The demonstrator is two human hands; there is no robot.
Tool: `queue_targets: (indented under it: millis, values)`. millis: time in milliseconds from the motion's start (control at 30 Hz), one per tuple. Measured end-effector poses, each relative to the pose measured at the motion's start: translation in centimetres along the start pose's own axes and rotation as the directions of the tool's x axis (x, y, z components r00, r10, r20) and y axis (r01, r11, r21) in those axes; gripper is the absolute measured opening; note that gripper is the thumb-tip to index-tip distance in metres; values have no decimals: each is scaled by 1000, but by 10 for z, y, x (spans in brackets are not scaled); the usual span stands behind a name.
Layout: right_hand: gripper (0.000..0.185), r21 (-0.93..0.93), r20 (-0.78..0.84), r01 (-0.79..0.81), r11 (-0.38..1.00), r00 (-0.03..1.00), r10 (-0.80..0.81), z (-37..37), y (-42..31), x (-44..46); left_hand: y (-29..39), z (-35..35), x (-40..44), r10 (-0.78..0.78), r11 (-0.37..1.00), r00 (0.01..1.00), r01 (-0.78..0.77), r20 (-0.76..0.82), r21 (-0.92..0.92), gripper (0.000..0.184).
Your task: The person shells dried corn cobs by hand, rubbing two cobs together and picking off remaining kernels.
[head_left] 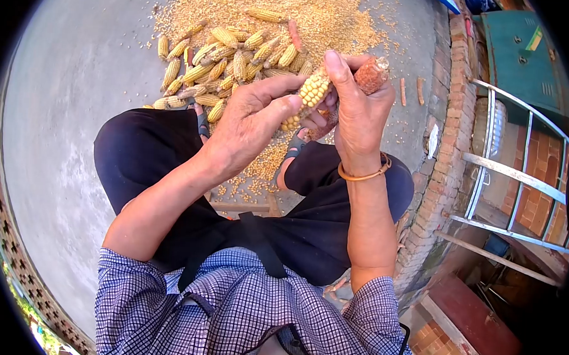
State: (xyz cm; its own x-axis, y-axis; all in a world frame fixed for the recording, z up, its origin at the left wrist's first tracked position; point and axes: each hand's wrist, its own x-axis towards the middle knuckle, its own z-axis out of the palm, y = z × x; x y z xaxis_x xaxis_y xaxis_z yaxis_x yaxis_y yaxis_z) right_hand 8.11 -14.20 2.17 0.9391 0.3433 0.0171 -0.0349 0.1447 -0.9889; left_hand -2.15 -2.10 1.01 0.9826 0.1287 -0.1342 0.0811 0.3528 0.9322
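Note:
Between my two hands is a yellow corn cob (315, 90) that still bears kernels. My left hand (255, 116) is closed on its left side, thumb pressed near the kernels. The fingers of my right hand (361, 101) are wrapped round a bare reddish cob (370, 76), and its thumb touches the upper end of the yellow cob. Another reddish cob (325, 124) shows just under my hands. Beyond them lies a pile of corn cobs (238, 64) with kernels on, next to a spread of loose kernels (273, 2).
Loose kernels (260, 164) lie on the grey floor (63, 155) between my feet. Bare cobs (403, 92) lie at the right. Along the right side run a low brick edge (447, 165), a metal frame (519, 178) and a green cabinet (518, 61).

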Motion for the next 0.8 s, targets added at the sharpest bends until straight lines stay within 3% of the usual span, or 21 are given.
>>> queue_targets:
  millis: [167,267,467,567,667,767,800]
  values:
    - [17,-32,-13,-17,999,1000,16,2,0,-2,3,-2,-1,-10,997,1000,9,18,80,43]
    - [14,-68,-2,-55,996,999,55,-1,-1,-5,5,1,0,-59,994,995,65,77,-88,44]
    - [19,-85,-57,-8,996,998,3,0,1,-2,-7,-1,6,7,993,984,13,176,-116,41]
    - [19,-82,-61,-64,995,996,59,2,-4,-5,-8,4,2,-37,998,999,38,21,-48,39]
    - [19,-45,-42,-110,993,993,108,4,-6,-6,-6,1,2,-4,994,997,13,75,-112,38]
    - [19,41,-5,-141,989,990,142,2,-6,-4,-5,4,4,-4,908,997,38,83,-418,36]
    - [19,67,14,-149,987,989,149,-1,-3,-2,-3,2,5,-31,895,994,74,104,-441,36]
